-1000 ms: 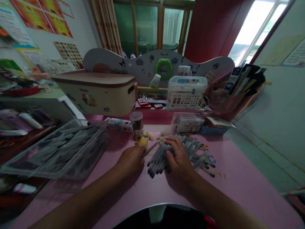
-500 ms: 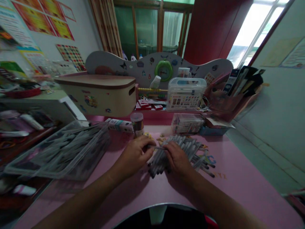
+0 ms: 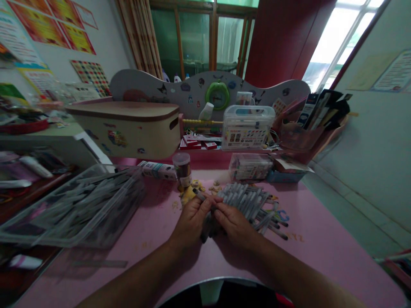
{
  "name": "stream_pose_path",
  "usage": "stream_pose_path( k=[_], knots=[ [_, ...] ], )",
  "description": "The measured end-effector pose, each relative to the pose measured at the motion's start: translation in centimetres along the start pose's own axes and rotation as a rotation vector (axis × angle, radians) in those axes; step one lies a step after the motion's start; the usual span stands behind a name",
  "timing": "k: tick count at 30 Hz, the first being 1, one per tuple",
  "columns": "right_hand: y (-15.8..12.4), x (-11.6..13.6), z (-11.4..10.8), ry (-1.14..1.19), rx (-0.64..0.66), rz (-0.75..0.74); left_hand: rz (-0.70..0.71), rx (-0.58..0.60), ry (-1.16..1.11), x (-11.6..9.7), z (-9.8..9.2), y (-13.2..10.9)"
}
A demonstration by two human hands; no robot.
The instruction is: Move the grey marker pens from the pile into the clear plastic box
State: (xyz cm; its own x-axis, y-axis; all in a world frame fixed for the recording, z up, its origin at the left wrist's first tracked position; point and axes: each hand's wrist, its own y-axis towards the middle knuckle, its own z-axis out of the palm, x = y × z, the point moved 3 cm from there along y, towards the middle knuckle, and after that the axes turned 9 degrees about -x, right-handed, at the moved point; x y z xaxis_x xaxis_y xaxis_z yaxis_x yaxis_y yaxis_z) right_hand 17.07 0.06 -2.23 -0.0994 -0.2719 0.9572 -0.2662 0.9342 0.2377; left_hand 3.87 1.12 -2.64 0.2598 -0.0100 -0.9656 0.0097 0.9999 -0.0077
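Observation:
A slim pen (image 3: 199,195) with a dark end pokes up between my hands. My left hand (image 3: 190,220) is closed around it, thumb on top. My right hand (image 3: 236,224) meets the left at the fingertips, fingers closed on the pen's lower part, which is hidden. Beneath and beside my hands lies a pile of grey, see-through pens (image 3: 245,197) with dark ends, spread to the right over the pink table (image 3: 160,261). Some of the pile is covered by my right hand.
To the left, a clear plastic bin (image 3: 111,214) holds many similar pens. A lidded jar (image 3: 182,169), a long box (image 3: 159,170) and a clear case (image 3: 250,167) stand behind my hands. Farther back are a cream storage box (image 3: 128,137) and a handled plastic case (image 3: 248,128).
My hands have come together; before, they were apart with the pen level between them. The pen now slants, dark end up to the left.

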Motion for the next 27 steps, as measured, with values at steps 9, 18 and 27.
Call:
stream_pose_path(
  k=[9, 18, 27],
  knots=[
    [0.1, 0.2, 0.1, 0.121, 0.011, 0.06, 0.004, -0.024, 0.027, -0.5, -0.1, -0.1],
    [0.0, -2.0, 1.1, 0.452, 0.031, 0.263, -0.013, -0.066, -0.007, -0.7, 0.3, -0.4],
    [-0.4, -3.6, 1.4, 0.507, 0.05, 0.293, 0.037, -0.018, 0.059, -0.7, -0.6, 0.3]
  ],
)
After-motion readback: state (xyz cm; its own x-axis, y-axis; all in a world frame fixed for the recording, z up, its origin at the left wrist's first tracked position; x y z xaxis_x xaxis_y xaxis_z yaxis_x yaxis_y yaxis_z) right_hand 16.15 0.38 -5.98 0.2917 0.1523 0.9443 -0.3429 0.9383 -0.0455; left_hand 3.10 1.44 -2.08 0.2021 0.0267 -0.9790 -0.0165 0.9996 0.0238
